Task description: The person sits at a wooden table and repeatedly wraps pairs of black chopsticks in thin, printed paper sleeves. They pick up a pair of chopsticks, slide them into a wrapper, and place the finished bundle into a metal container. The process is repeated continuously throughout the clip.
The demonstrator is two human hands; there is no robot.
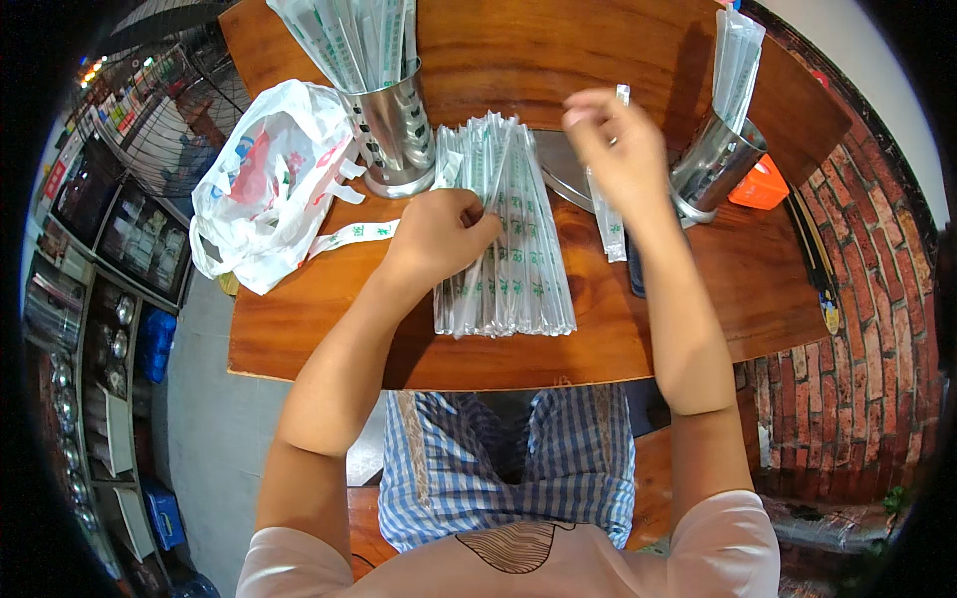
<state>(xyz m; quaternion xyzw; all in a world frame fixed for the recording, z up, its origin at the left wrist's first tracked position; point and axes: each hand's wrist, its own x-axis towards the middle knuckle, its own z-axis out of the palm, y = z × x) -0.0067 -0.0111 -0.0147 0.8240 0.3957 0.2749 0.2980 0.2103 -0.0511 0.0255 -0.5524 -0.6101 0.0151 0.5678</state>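
A broad pile of wrapped chopsticks (pixel 513 269), in clear sleeves with green print, lies in front of me on the wooden table. My left hand (pixel 444 234) rests on the pile's left side, its fingers curled closed. What is inside them, if anything, is hidden. My right hand (pixel 620 149) is right of the pile, slightly blurred, with its fingers bent. Under or behind it runs a single chopstick packet (pixel 610 234), its middle covered by the hand. I cannot tell whether the hand grips it. A white strip with green print (pixel 354 236) lies beside my left wrist.
A metal holder (pixel 394 135) full of chopstick packets stands at the back left, another metal holder (pixel 726 164) at the right. A white plastic bag (pixel 274 189) sits on the left edge. An orange box (pixel 760 184) is beyond the right holder. A dark flat object (pixel 636 271) lies near the single packet.
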